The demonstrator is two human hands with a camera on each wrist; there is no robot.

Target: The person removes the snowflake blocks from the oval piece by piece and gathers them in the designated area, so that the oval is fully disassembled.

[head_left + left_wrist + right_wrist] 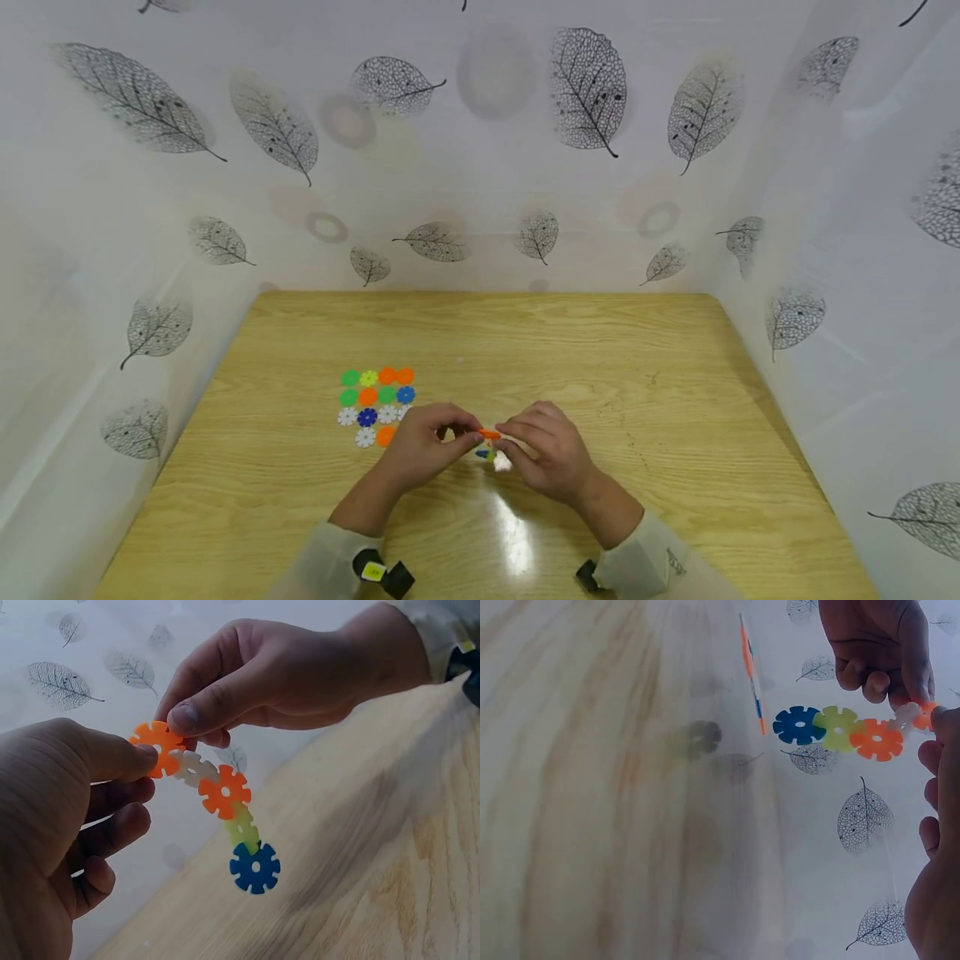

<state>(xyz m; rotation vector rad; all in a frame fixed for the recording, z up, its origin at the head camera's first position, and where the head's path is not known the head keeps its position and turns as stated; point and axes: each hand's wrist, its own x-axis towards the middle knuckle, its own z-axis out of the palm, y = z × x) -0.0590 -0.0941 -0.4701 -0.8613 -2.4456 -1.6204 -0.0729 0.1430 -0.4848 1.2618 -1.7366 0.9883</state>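
Note:
Several slotted plastic snowflake discs are joined in a hanging chain between my hands. The top orange disc [159, 737] is pinched between the thumb and finger of my left hand [420, 446]. My right hand [553, 454] also pinches at that disc, its thumb tip at the disc's upper edge. Below follow a white disc [196, 769], a second orange disc [216, 799], a yellow-green disc [241, 829] and, at the free end, a blue disc [255, 883]. In the right wrist view the chain stretches leftward from the fingers, the blue disc [789, 733] outermost.
Left of my hands, loose discs lie in rows on the wooden table [600, 350], among them a green disc [350, 378], a dark blue disc [367, 417] and a white disc [365, 437]. A leaf-patterned curtain [480, 167] surrounds the table at the back and sides.

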